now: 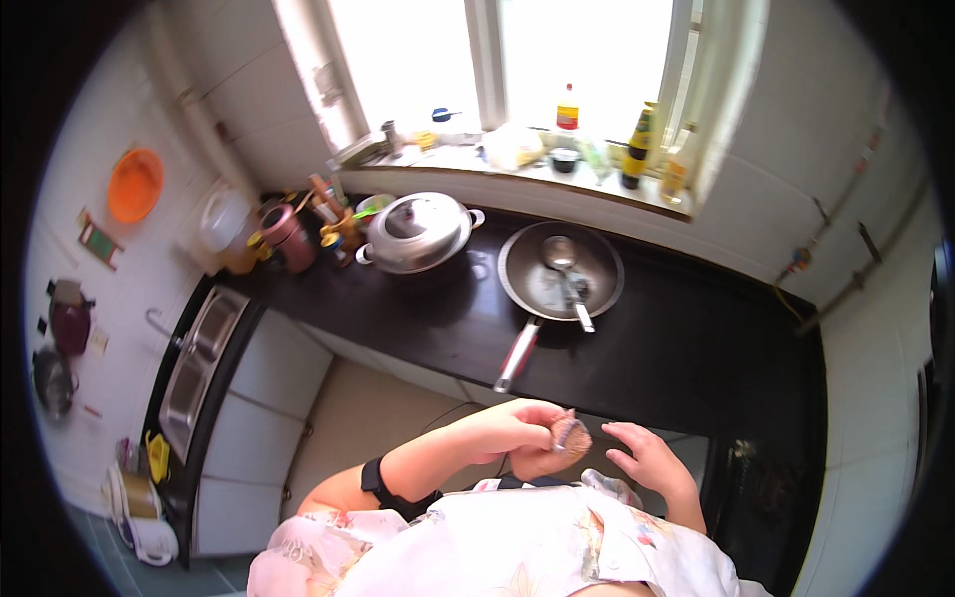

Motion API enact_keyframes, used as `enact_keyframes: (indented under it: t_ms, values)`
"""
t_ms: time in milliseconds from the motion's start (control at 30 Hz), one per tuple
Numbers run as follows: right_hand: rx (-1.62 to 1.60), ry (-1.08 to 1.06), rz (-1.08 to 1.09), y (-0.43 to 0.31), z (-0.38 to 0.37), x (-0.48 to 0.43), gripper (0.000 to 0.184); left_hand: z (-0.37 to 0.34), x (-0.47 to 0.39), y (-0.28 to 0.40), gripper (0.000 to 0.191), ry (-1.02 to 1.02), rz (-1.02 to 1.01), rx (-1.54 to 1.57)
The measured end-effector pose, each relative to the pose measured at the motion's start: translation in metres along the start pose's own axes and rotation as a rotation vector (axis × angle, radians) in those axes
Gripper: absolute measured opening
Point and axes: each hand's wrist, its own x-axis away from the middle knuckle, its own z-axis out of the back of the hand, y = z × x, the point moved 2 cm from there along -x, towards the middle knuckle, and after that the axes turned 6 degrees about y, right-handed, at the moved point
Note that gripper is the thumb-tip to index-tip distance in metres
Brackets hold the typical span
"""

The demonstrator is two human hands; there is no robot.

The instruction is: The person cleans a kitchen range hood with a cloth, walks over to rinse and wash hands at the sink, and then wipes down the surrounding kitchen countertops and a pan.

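Observation:
My left hand [522,433] is in front of my body, its fingers closed on a small brownish, textured item [573,439] with a darker edge; blur leaves its kind unclear. To the right of it, my right hand [642,451] is raised with its fingers apart and holds nothing. Beyond both hands a frying pan [522,280] rests on the black countertop [671,358], its red and silver handle [516,357] pointing towards me. A metal ladle [559,254] lies inside the pan, and a second utensil's handle [584,317] crosses the near rim.
A lidded steel pot [419,239] stands left of the pan. Farther left are a pink flask [287,237], a utensil holder [343,224] and a double sink [201,358]. Bottles, including a yellow and black one [638,145], line the windowsill [448,166].

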Motion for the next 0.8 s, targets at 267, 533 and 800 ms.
enact_keyframes:
  t_ms: [267,533,800]
  values:
    - [-0.208,-0.429,0.334,-0.096,-0.069,-0.115,0.040,0.090,0.178,-0.038,0.033,0.555,-0.306,0.424]
    - [-0.557,-0.829,0.323,-0.193,-0.171,-0.202,0.033,0.102,0.305,-0.091,0.042,1.276,-0.689,0.643]
    - [-0.738,-1.045,0.267,-0.280,-0.262,-0.283,0.033,0.178,0.371,-0.050,0.041,1.335,-0.821,0.627]
